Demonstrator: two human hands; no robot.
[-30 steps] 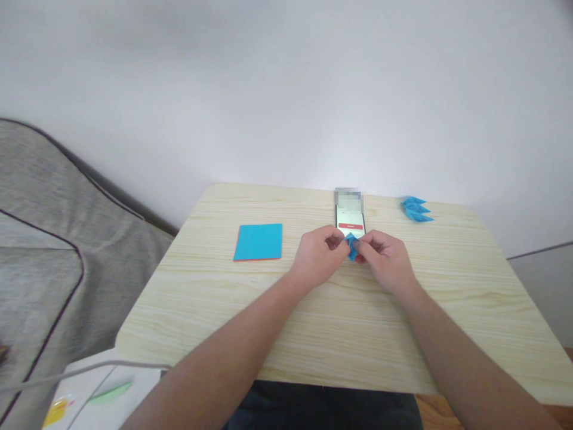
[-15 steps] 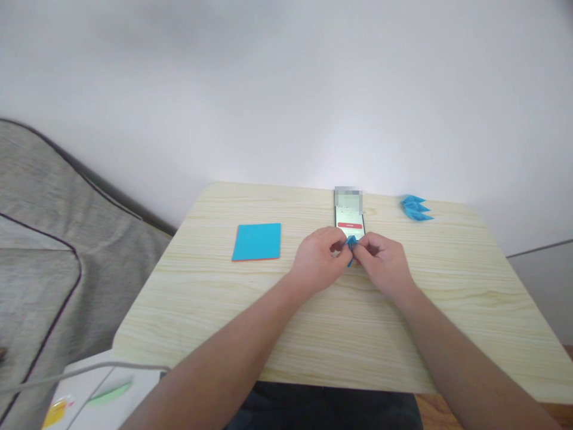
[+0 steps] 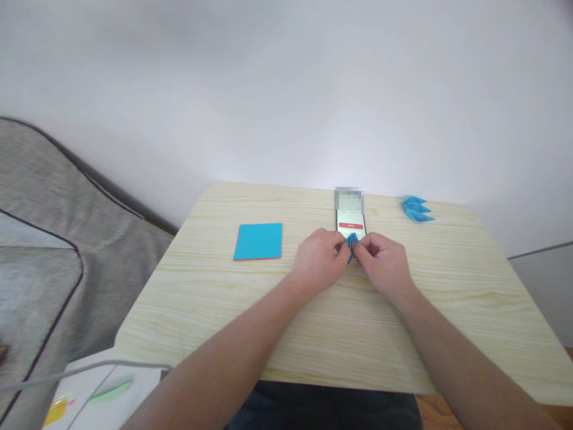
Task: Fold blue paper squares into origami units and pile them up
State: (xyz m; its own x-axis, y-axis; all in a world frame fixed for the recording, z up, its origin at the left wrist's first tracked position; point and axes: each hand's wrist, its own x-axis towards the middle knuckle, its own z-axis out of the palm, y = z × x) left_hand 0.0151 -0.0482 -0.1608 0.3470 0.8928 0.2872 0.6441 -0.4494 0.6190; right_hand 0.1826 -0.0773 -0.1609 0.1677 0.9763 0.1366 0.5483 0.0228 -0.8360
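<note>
Between my two hands is a small piece of folded blue origami paper, just in front of the phone. My left hand pinches its left side between thumb and fingers. From the other side, the thumb and fingertips of my right hand grip it too. Part of the paper is hidden by the fingertips. A phone with a lit screen lies behind it, its near end partly covered by the hands and the paper.
A stack of square blue paper, with an orange edge showing beneath, lies on the left of the wooden table. Several folded blue paper pieces sit at the back right. A white wall rises behind; a grey cloth-covered seat stands left.
The folded paper's top stands slightly differently between the fingertips and shows a wider blue face. Both hands keep their pinch and have hardly moved.
</note>
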